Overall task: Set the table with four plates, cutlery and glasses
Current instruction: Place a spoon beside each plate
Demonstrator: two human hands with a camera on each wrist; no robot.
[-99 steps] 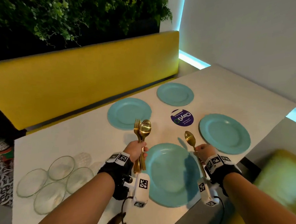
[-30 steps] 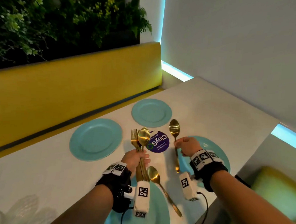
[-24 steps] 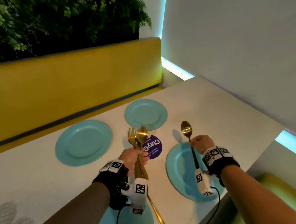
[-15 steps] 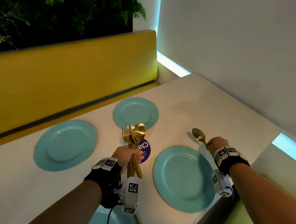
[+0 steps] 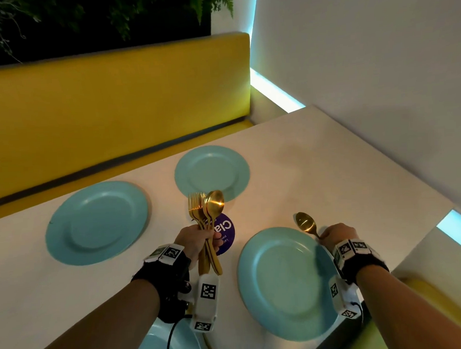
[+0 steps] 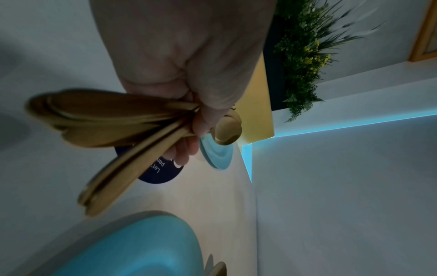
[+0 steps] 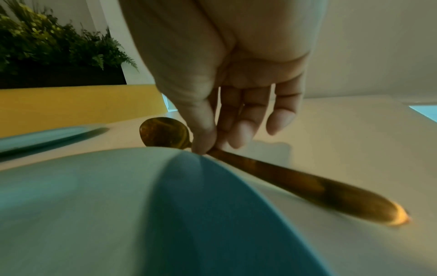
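Teal plates lie on the pale table (image 5: 317,169): one at the near right (image 5: 283,283), one at the left (image 5: 97,221), one at the far middle (image 5: 212,172), and one at the bottom edge (image 5: 163,348). My left hand (image 5: 198,242) grips a bundle of gold forks and spoons (image 5: 206,215) upright, seen close in the left wrist view (image 6: 123,134). My right hand (image 5: 334,234) pinches a gold spoon (image 5: 305,222) by its neck, low beside the right rim of the near right plate (image 7: 118,205). The spoon (image 7: 272,171) lies nearly flat over the table.
A round purple sticker (image 5: 224,233) is on the table between the plates. A yellow bench back (image 5: 113,105) runs along the far side, with plants (image 5: 95,16) above. A grey wall (image 5: 365,74) borders the table's right side. Another gold spoon's tip (image 6: 216,268) shows beside the bottom plate.
My right hand has carried its spoon rightward across the near right plate and lowered it beside the rim. One spoon was left by the bottom plate. The left hand still grips the bundle.
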